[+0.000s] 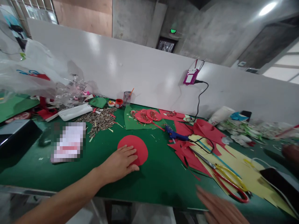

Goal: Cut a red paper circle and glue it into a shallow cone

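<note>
My left hand [122, 163] lies flat on a red paper circle [141, 149], fingers stretched out over its lower left part. The circle rests on the green tabletop [158, 174]. Low on the right, my right hand [219, 203] is held near the table's front edge, its fingers extended and slightly blurred, with nothing seen in it. Closest to that hand are scissors [227, 177] with one red and one yellow handle. A blue glue gun [176, 134] lies above them among red paper scraps [187, 155].
Sunflower seeds [100, 119] are heaped at the left. Behind the circle, red discs [149, 115] bearing seeds lie on green paper [128, 123]. Yellow paper [247, 183] and a dark phone [280, 183] occupy the right. A white partition [144, 77] bounds the back. Another person's hand [289, 152] shows at the right edge.
</note>
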Available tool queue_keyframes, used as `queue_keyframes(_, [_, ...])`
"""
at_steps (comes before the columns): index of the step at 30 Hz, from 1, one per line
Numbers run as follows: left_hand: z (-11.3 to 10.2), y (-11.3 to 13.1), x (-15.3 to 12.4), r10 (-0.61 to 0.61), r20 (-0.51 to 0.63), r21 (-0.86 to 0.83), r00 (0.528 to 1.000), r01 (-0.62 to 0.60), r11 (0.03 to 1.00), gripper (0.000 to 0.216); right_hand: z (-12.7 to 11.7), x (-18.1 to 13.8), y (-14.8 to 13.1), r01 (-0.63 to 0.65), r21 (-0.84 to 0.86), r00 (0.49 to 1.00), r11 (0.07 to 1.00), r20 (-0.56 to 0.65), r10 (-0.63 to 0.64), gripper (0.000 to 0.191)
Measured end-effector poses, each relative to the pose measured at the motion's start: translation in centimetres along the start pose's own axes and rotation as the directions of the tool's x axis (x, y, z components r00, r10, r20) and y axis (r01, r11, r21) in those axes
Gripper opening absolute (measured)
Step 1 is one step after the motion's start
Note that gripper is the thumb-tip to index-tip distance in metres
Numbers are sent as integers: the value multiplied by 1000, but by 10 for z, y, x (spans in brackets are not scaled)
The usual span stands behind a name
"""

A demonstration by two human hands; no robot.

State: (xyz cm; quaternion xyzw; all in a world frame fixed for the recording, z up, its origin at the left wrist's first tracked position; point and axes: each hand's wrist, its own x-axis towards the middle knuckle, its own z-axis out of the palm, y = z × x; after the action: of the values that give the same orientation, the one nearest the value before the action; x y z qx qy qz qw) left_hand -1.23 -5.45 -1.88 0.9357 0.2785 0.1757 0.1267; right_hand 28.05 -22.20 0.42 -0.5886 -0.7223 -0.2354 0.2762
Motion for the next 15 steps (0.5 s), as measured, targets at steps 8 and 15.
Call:
queue_keyframes(8, [1,3,-2,89,-55,-64,994,-92,994,46,158,179,-40,204,281,762,938,555,-333,50])
queue_keyframes(15, [0,1,6,64,-69,-60,996,-69,996,48,221,196,-70,84,189,843,978,511,-171,57])
